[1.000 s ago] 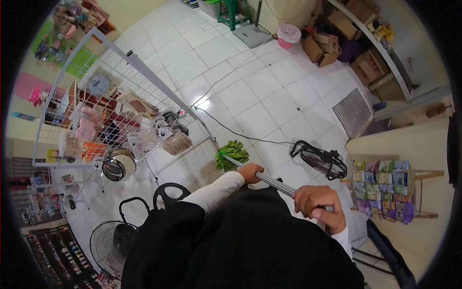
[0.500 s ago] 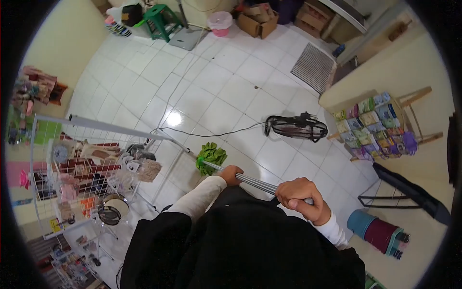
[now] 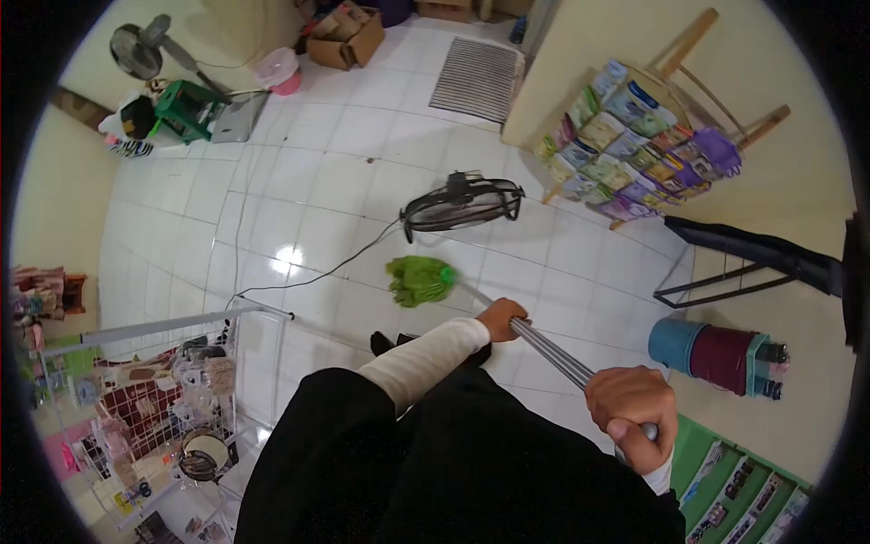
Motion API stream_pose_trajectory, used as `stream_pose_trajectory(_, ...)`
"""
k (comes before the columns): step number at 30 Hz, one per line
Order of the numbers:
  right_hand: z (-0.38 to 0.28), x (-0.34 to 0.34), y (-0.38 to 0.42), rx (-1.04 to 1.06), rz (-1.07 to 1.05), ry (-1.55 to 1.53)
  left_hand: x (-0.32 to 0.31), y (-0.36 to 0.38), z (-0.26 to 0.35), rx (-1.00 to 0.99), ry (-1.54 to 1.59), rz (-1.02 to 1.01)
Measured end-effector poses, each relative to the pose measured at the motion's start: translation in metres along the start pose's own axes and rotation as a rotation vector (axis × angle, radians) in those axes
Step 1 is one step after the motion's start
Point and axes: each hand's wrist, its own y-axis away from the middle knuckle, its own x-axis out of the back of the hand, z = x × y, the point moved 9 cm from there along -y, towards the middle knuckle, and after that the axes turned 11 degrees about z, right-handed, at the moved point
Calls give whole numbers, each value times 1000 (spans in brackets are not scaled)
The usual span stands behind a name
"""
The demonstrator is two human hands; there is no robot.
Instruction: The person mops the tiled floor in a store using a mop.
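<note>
A mop [image 3: 564, 359] with a striped grey handle slants across the front of my body. My left hand [image 3: 503, 320] is wrapped round the lower part of its handle. Up near the handle's end, my right hand [image 3: 632, 412] grips it, and the rounded grey tip shows beside the thumb. The green mop head [image 3: 420, 281] lies spread on the white tiled floor [image 3: 335, 208], just beyond my feet. A black floor fan [image 3: 463, 203] stands a short way past the mop head.
A white wire rack [image 3: 163, 390] with goods stands at left. To the right are a packet display stand [image 3: 625, 136], a black leaning frame [image 3: 752, 254] and stacked buckets [image 3: 675, 347]. The fan's cable [image 3: 335, 269] crosses the floor. Cardboard box [image 3: 346, 38] and green stool [image 3: 188, 111] sit farther back.
The mop head has moved away from beside the white rack to a spot nearer the fan. My view has turned to the right, and both hands still hold the handle.
</note>
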Motion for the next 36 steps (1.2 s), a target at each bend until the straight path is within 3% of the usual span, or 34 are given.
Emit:
stream_pose_trajectory(4, 1, 35, 13, 10, -46, 131, -81, -56, 15, -149, 33, -21)
stream_pose_trajectory(8, 21, 39, 16, 19, -156, 285, -123, -90, 4, -106, 25, -134)
stream_pose_trajectory(15, 27, 57, 25, 173, -103, 92, -126, -103, 9, -216, -67, -248)
stream_pose_trajectory(19, 12, 62, 23, 202, 46, -158, -86, -86, 12, -144, 19, -76)
stream_pose_trajectory(23, 1, 31, 4, 241, 24, -340, -15, -37, -3, -26, -84, 28)
stream_pose_trajectory(26, 10, 4, -11, 143, 24, -473, 42, 17, -22, 125, -157, 120)
stream_pose_trajectory(27, 14, -10, -13, 137, 7, -487, 62, 38, -32, 178, -195, 175)
stream_pose_trajectory(29, 32, -45, -20, 123, -30, -515, 96, 77, -45, 223, -280, 46)
stream_pose_trajectory(31, 44, -88, -27, 152, -101, -470, 126, 125, -76, 171, -360, 54)
stream_pose_trajectory(33, 53, -126, -29, 166, -181, -450, 167, 158, -74, 145, -349, 164)
stream_pose_trajectory(36, 61, -165, -30, 193, -266, -460, 202, 181, -77, 270, -308, 191)
